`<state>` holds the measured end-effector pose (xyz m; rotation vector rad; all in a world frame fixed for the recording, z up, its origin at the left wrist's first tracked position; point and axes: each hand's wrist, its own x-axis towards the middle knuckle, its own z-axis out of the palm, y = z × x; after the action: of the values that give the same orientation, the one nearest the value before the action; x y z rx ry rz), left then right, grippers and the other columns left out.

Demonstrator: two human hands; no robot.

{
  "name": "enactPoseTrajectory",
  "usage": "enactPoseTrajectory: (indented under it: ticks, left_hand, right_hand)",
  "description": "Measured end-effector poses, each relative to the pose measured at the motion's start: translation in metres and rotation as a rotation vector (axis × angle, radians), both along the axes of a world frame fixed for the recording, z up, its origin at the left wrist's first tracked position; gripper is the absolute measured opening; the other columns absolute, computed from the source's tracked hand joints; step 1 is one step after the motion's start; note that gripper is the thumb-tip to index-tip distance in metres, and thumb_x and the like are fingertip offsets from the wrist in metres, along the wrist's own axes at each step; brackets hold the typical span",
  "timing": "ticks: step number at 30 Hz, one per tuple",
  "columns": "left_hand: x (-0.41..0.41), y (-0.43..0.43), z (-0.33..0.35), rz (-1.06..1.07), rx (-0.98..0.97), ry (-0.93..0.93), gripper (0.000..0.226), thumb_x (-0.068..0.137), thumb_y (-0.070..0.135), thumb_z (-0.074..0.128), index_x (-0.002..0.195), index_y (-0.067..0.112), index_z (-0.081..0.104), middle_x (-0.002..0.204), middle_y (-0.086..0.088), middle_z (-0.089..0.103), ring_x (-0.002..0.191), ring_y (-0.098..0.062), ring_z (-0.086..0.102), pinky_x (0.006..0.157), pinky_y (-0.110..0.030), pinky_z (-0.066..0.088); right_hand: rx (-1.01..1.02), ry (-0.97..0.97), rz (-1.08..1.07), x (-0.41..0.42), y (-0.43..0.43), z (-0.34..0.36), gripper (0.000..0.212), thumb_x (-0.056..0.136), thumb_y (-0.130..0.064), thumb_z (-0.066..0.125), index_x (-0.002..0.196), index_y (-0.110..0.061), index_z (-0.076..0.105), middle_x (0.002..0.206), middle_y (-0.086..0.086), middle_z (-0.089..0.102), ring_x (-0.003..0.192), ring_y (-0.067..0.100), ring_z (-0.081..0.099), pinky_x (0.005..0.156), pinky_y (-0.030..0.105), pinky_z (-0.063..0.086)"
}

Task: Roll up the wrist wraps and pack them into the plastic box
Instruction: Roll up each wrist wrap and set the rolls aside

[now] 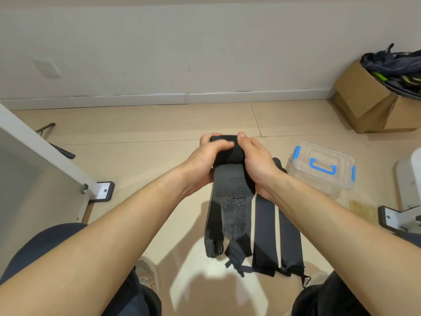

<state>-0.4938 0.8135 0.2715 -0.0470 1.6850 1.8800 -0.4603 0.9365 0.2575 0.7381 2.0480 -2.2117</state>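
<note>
Rolling tightly matters here: left grip (206, 157) and right grip (256, 161) both curl round the wrap's roll (227, 153), so keep the tail (234, 215) hanging below taut and square. Beyond the right grip stands the box (321, 169), lid shut; it needs opening.

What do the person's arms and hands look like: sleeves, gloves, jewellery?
Left hand and right hand are bare: no gloves, rings or watch visible. Left forearm and right forearm show no sleeves up to the frame edge.

Beige tiled floor (159, 124), white wall (205, 53)
</note>
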Motion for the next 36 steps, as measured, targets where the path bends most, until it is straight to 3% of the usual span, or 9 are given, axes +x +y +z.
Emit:
enactPoseTrajectory:
  ticks: [3,5,8,12,18,20,27,32,36]
  left_hand:
    - [0.000,-0.003,0.003,-0.006,-0.043,-0.083,0.046,0.100,0.056,0.052,0.112,0.016,0.071,0.100,-0.003,0.079,0.090,-0.018,0.077,0.090,-0.037,0.058]
    - [0.000,-0.006,0.000,-0.005,-0.036,-0.096,0.040,0.099,0.052,0.056,0.100,0.016,0.073,0.093,-0.003,0.080,0.084,-0.017,0.078,0.082,-0.033,0.060]
    - [-0.003,-0.010,-0.002,0.021,-0.033,-0.042,0.030,0.098,0.041,0.063,0.099,0.012,0.073,0.091,-0.006,0.079,0.082,-0.018,0.077,0.072,-0.028,0.062]
    - [-0.006,-0.010,0.001,0.110,-0.002,0.016,0.032,0.098,0.038,0.065,0.106,0.008,0.072,0.097,-0.010,0.078,0.089,-0.024,0.076,0.082,-0.036,0.063]
    - [-0.026,-0.021,0.007,0.343,0.022,-0.016,0.035,0.100,0.050,0.057,0.102,0.016,0.067,0.090,-0.003,0.078,0.077,-0.021,0.076,0.064,-0.035,0.062]
    - [-0.029,-0.025,0.008,0.380,0.035,-0.035,0.035,0.101,0.051,0.056,0.104,0.019,0.066,0.088,-0.001,0.078,0.075,-0.019,0.076,0.059,-0.035,0.061]
    - [-0.032,-0.025,0.006,0.468,0.088,0.001,0.048,0.099,0.044,0.063,0.128,0.007,0.059,0.114,-0.013,0.074,0.095,-0.028,0.075,0.082,-0.050,0.063]
    - [-0.031,-0.019,-0.007,0.455,0.024,0.121,0.045,0.097,0.033,0.069,0.128,0.012,0.042,0.119,-0.007,0.064,0.110,-0.028,0.068,0.093,-0.052,0.058]
    - [-0.028,-0.017,-0.016,0.320,-0.053,0.212,0.035,0.097,0.017,0.069,0.119,0.022,0.042,0.115,-0.006,0.062,0.105,-0.027,0.065,0.083,-0.044,0.058]
  right_hand:
    - [0.127,0.052,0.067,0.000,-0.006,-0.004,0.043,0.094,-0.061,0.050,0.111,-0.022,0.060,0.111,0.005,0.071,0.107,0.021,0.069,0.100,0.049,0.054]
    - [0.178,0.102,0.109,0.000,-0.006,-0.008,0.033,0.100,-0.054,0.050,0.110,-0.023,0.057,0.111,0.003,0.070,0.108,0.019,0.068,0.101,0.047,0.053]
    - [0.081,0.153,0.101,0.001,-0.006,-0.010,0.027,0.104,-0.046,0.053,0.116,-0.022,0.055,0.115,0.004,0.071,0.110,0.018,0.069,0.100,0.044,0.055]
    - [-0.107,0.086,0.067,0.001,-0.006,-0.008,0.042,0.099,-0.048,0.061,0.130,-0.024,0.047,0.116,0.008,0.072,0.105,0.024,0.074,0.091,0.047,0.060]
    - [-0.039,0.026,0.121,0.011,-0.009,-0.004,0.029,0.095,-0.030,0.072,0.110,-0.014,0.052,0.093,0.007,0.074,0.080,0.018,0.073,0.071,0.039,0.057]
    - [-0.022,0.058,0.152,0.015,-0.010,-0.002,0.028,0.096,-0.023,0.071,0.110,-0.002,0.059,0.091,0.014,0.077,0.079,0.023,0.075,0.076,0.045,0.059]
    - [0.087,0.045,0.194,0.019,-0.009,-0.002,0.021,0.094,-0.022,0.074,0.107,-0.009,0.065,0.078,0.006,0.077,0.069,0.021,0.075,0.065,0.036,0.058]
    - [0.096,0.028,0.145,0.017,-0.012,-0.002,0.023,0.090,-0.026,0.079,0.105,-0.010,0.071,0.090,0.015,0.077,0.072,0.022,0.075,0.063,0.033,0.059]
    - [0.033,0.021,0.120,0.013,-0.007,0.004,0.029,0.092,-0.026,0.077,0.108,-0.001,0.073,0.090,0.013,0.078,0.072,0.018,0.075,0.059,0.027,0.055]
